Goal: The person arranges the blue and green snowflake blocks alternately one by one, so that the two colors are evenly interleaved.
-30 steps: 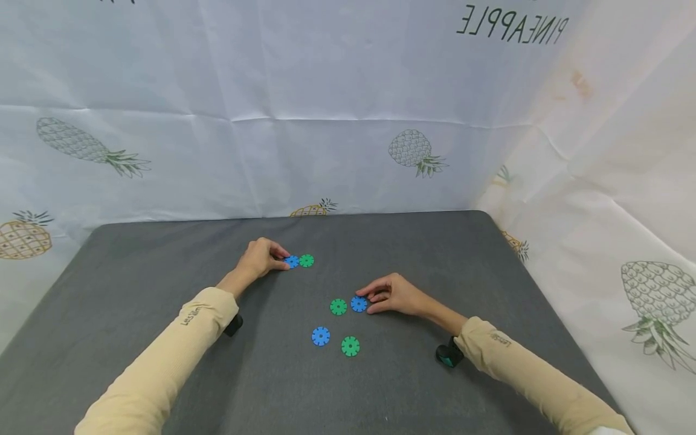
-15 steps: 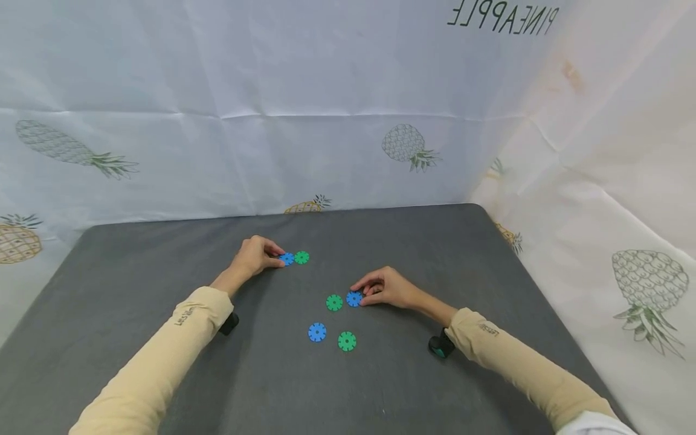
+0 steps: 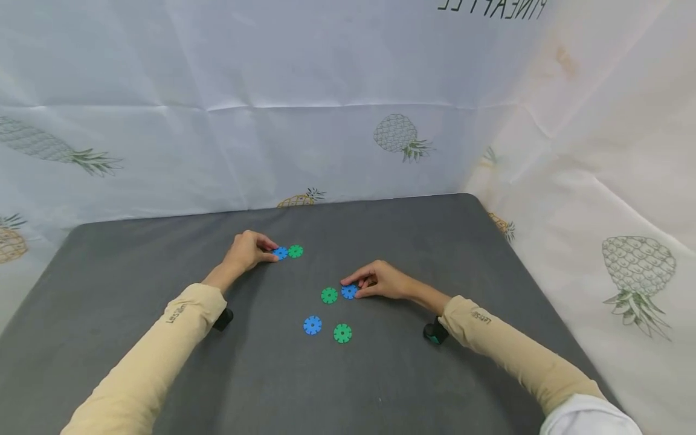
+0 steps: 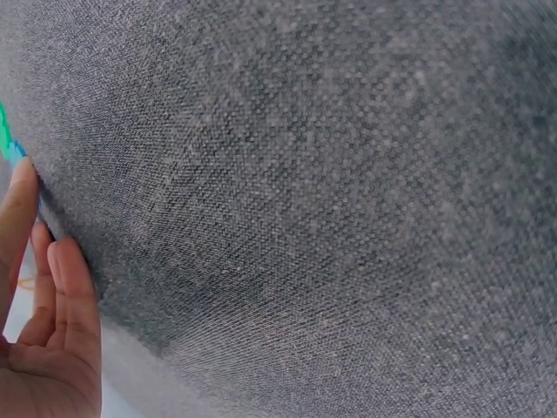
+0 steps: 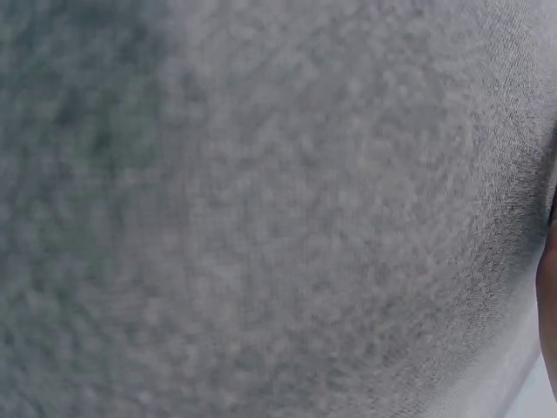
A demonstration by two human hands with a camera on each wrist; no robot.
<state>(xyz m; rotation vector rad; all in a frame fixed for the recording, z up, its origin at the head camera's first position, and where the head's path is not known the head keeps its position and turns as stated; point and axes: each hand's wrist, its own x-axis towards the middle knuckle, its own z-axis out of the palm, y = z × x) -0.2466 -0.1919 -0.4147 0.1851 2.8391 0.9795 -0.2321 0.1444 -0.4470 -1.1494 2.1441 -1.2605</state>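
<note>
At the far side, left of centre, my left hand pinches the edge of a blue notched plastic disc between thumb and fingers. A green notched disc lies right against it on the right. Nearer and further right, my right hand holds another blue disc by its edge. Just left of that lies a green disc, with a narrow gap between them. The left wrist view catches the left thumb and fingers at its left edge; the right wrist view shows mostly cloth.
Closer to me, a blue disc and a green disc lie apart on the dark grey table. A white pineapple-print curtain hangs behind the table and along its right side.
The head view has shifted slightly, so everything appears higher and further left. Both hands stay on the same blue discs, and the discs keep their places relative to each other.
</note>
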